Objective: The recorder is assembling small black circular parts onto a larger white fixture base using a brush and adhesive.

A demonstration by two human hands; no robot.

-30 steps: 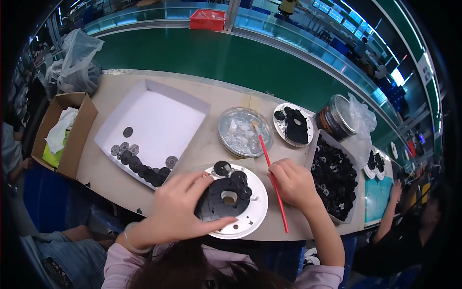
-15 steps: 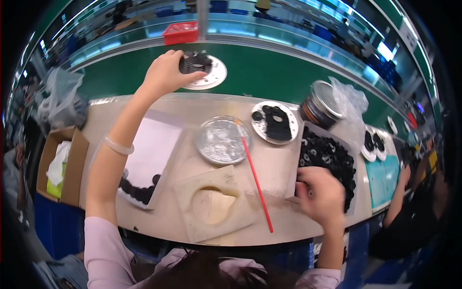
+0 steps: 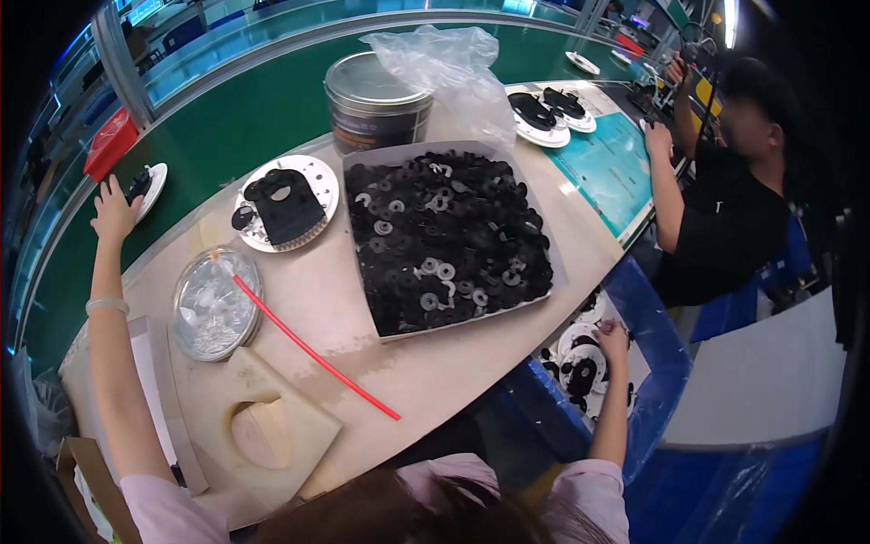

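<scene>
Far to the left, my left hand (image 3: 115, 210) reaches over the green belt with its fingers spread, beside a white round plate (image 3: 156, 192) carrying a black part (image 3: 139, 185). My right hand (image 3: 613, 340) is lowered over a blue bin (image 3: 660, 385) below the table's right edge. Its fingers are drawn together; what they hold, if anything, is too small to make out. White discs (image 3: 580, 337) and black pieces (image 3: 581, 375) lie in the bin under it. A shallow box (image 3: 384, 336) full of black and clear rings (image 3: 453, 236) stands on the table between my hands.
Behind the box stand a large tin (image 3: 376, 104) and a plastic bag (image 3: 453, 72). A white plate with a black part (image 3: 290, 210), a clear round dish (image 3: 216, 304), a red stick (image 3: 317, 349) and a holed block (image 3: 204, 399) are nearby. A co-worker (image 3: 725, 199) sits right.
The view has swung to the right. My right hand has moved from the box of rings down to the blue bin. My left hand stays by the plate on the belt, its fingers now more spread.
</scene>
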